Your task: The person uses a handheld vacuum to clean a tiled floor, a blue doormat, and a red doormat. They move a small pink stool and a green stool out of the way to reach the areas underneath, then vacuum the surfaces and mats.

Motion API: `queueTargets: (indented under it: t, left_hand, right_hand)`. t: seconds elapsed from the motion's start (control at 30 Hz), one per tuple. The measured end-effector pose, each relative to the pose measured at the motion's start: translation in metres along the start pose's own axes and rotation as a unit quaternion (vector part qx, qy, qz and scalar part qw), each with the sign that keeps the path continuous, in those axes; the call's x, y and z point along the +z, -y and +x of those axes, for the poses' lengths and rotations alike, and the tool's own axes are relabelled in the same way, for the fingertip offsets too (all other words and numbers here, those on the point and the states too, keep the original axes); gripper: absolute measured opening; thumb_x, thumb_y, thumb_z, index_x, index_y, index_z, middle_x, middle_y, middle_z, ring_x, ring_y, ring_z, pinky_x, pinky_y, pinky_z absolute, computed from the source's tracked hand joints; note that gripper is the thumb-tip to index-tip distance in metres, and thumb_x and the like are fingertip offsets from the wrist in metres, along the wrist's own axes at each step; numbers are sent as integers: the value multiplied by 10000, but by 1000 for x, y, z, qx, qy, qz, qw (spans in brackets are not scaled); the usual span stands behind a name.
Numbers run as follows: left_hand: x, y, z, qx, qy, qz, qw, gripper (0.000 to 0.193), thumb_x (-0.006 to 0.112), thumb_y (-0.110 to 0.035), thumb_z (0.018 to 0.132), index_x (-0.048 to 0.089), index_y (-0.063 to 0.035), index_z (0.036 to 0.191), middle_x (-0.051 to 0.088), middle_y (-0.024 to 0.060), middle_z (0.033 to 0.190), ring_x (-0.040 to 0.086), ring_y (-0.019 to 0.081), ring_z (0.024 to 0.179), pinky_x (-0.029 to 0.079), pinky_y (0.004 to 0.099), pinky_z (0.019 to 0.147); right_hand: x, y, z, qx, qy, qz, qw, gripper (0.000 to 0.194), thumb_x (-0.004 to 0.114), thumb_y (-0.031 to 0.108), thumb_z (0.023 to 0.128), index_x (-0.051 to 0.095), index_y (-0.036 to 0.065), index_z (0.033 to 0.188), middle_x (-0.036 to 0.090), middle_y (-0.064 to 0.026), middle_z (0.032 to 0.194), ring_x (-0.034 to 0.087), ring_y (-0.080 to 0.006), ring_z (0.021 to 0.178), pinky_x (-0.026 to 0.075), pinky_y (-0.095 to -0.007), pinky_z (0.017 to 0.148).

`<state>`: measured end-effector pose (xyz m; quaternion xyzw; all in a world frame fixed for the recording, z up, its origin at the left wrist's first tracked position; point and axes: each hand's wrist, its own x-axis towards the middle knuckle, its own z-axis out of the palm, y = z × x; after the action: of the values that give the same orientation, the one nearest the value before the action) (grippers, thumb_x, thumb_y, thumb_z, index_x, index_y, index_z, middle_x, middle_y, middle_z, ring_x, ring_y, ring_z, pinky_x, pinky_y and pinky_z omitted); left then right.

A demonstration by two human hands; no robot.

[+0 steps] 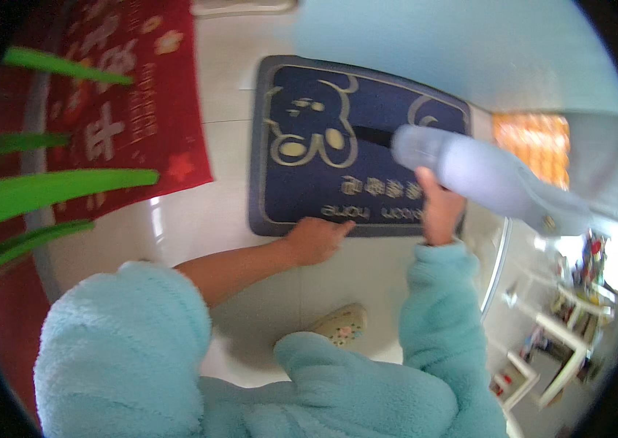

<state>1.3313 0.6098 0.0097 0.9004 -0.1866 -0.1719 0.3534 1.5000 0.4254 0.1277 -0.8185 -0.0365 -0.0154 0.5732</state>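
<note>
My left hand point(317, 241) reaches over the near edge of a dark blue floor mat point(309, 191), its index finger stretched out and the others partly curled. Nothing shows in it, and whether it touches the mat is unclear. In my right hand point(443, 211) is a long, pale bluish-white object point(478, 169), blurred, its rounded end towards the mat and its other end towards the right. The thumb shows beside it, while the other fingers are mostly hidden. A narrow black strip shows beyond the rounded end. The mat bears pale cartoon figures and writing.
A red mat point(177, 115) and bright green chair or rack bars point(68, 189) are at left. A pale blue wall point(451, 49) rises beyond the blue mat. An orange ribbed object point(533, 145) and white shelving point(560, 334) stand right. A patterned shoe point(344, 326) is on the tiles.
</note>
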Motion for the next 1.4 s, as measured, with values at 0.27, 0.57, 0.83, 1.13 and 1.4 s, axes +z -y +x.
queueTargets:
  t: [0.27, 0.57, 0.83, 1.13, 1.4]
  left_hand:
    - [-43, -18, -46, -54, -136, -170, 975, 393, 529, -153, 1011, 575, -41, 1385, 717, 201, 1043, 712, 354, 882, 586, 469, 802]
    - [-250, -48, -286, -410, -382, -467, 684, 451, 528, -256, 1054, 508, -21, 1438, 429, -47, 771, 419, 84, 649, 409, 243, 580]
    - [-342, -83, -356, -86, -673, -644, 353, 794, 513, -791, 882, 580, -49, 1157, 316, -86, 683, 299, 13, 607, 261, 164, 495]
    - [-353, -42, -359, 0, -809, -563, 169, 588, 368, -611, 1069, 493, -116, 1361, 554, 8, 1179, 522, 148, 914, 477, 286, 769]
    - [-342, -157, -474, 34, -914, -371, 159, 417, 406, -344, 1107, 559, 1, 1284, 614, 162, 1307, 595, 308, 1190, 488, 498, 1070]
  right_hand:
    - [20, -10, -15, 26, 6, 243, 970, 668, 665, -44, 923, 364, 33, 1515, 517, -148, 1452, 553, -280, 1300, 515, -436, 1044]
    - [155, 34, -61, 79, 215, 324, 918, 773, 846, 66, 795, 456, 25, 1461, 554, -111, 1393, 529, -263, 1295, 382, -407, 1155]
    - [204, 109, -67, 35, 305, 316, 898, 785, 839, 27, 787, 451, 15, 1470, 540, -114, 1415, 527, -270, 1303, 376, -423, 1160]
    - [195, 126, -53, -45, 344, 198, 917, 762, 814, 21, 805, 447, 2, 1472, 537, -151, 1429, 540, -291, 1307, 407, -446, 1147]
    - [202, 153, -74, -68, 379, 229, 894, 764, 798, -37, 795, 450, -15, 1474, 520, -155, 1448, 520, -293, 1325, 373, -442, 1165]
